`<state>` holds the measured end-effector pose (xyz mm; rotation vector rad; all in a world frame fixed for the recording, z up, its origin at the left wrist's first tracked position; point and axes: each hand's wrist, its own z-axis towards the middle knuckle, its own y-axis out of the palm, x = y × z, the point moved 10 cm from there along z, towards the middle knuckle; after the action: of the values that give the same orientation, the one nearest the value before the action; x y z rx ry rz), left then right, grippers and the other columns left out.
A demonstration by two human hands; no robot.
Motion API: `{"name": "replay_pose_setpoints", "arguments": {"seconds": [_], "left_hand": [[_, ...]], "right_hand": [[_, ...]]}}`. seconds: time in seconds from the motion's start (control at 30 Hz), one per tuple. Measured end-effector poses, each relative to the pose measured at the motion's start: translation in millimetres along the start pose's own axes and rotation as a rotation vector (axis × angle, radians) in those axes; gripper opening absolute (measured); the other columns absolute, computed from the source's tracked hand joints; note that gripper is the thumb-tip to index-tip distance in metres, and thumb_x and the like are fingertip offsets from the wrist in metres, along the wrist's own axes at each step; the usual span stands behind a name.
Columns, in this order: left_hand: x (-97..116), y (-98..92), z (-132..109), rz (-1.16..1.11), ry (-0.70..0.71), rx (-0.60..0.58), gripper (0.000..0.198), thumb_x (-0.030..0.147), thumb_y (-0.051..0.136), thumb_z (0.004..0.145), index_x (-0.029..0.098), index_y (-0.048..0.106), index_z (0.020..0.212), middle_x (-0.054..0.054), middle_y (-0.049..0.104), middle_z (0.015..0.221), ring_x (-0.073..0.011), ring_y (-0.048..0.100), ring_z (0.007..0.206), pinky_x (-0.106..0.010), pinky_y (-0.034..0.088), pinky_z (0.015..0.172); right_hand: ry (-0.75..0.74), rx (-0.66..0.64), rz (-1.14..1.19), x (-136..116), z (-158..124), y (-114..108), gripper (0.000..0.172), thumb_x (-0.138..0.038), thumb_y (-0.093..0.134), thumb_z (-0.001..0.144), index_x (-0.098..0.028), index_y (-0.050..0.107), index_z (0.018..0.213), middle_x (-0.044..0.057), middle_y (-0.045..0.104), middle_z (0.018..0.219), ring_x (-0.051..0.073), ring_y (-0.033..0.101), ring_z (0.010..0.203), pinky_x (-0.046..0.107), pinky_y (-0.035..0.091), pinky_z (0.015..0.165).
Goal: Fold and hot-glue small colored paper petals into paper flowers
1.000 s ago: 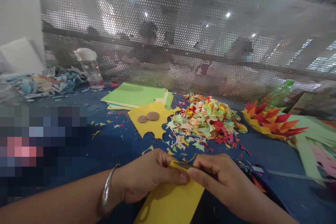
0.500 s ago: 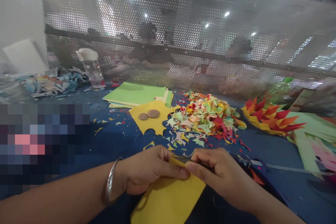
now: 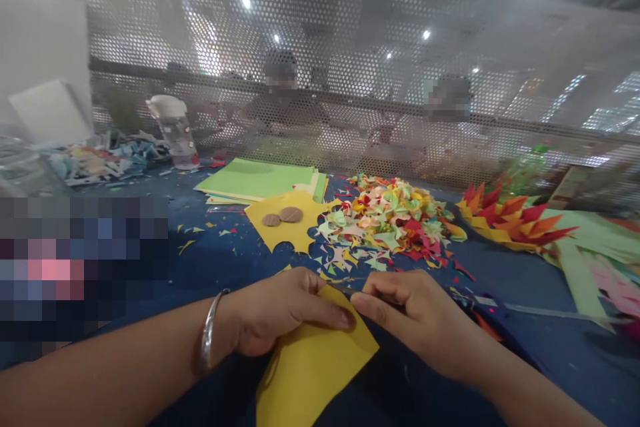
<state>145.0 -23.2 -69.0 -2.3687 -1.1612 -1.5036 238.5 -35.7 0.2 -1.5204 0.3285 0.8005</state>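
Observation:
My left hand, with a silver bangle at the wrist, pinches a sheet of yellow paper near its top, thumb on the upper face. The paper hangs tilted toward me over the table's front. At its top edge my right hand is closed around scissors. Their thin dark blades show between the two hands, while my fingers hide the handles. Just beyond lies a yellow sheet with scalloped cut-outs, carrying two brown striped ovals.
A heap of colourful paper scraps sits ahead, beside stacked green paper. Folded red and orange paper points stand at the right. A white-lidded bottle is at the back left. Behind a perforated screen are two people.
The scissors and my right hand have shifted slightly left and up along the paper's top edge. The yellow paper has turned a little, and its right corner now sits further left.

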Motion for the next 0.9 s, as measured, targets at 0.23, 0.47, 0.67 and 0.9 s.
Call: {"name": "replay_pose_setpoints", "arguments": {"seconds": [0.23,0.47,0.67,0.9], "left_hand": [[20,-10.3,-13,0.329,0.100,-0.050,0.017,0.033,0.072,0.073,0.018,0.076,0.080,-0.002,0.072,0.066,-0.0129,0.060,0.049,-0.025,0.046,0.055],[103,-79.0,-52,1.163,0.471,0.447,0.027,0.046,0.065,0.080,0.020,0.074,0.077,-0.001,0.068,0.070,-0.0167,0.056,0.062,-0.024,0.035,0.058],[122,-61.8,-66,1.525,0.686,0.733,0.032,0.032,0.059,0.082,0.018,0.067,0.110,-0.011,0.064,0.102,-0.0283,0.054,0.096,-0.037,0.037,0.085],[92,10.3,-28,1.590,0.688,0.445,0.019,0.029,0.060,0.081,0.020,0.067,0.095,-0.008,0.063,0.099,-0.0257,0.055,0.096,-0.036,0.043,0.083]], "right_hand": [[0.003,0.070,0.015,3,-1,-10,0.046,-0.052,0.046,0.094,-0.021,0.039,0.061,-0.007,0.029,0.057,0.011,0.029,0.052,0.026,0.022,0.047],[-0.009,0.170,0.049,8,-1,-25,0.047,-0.055,0.048,0.093,-0.023,0.034,0.062,-0.008,0.025,0.056,0.010,0.026,0.051,0.026,0.020,0.046],[0.022,0.357,-0.028,14,-4,-48,0.047,-0.055,0.047,0.093,-0.023,0.034,0.061,-0.008,0.025,0.055,0.010,0.028,0.048,0.026,0.021,0.046],[0.052,0.475,-0.132,19,-7,-63,0.047,-0.056,0.048,0.091,-0.022,0.040,0.060,-0.007,0.032,0.051,0.011,0.032,0.047,0.025,0.025,0.046]]}}
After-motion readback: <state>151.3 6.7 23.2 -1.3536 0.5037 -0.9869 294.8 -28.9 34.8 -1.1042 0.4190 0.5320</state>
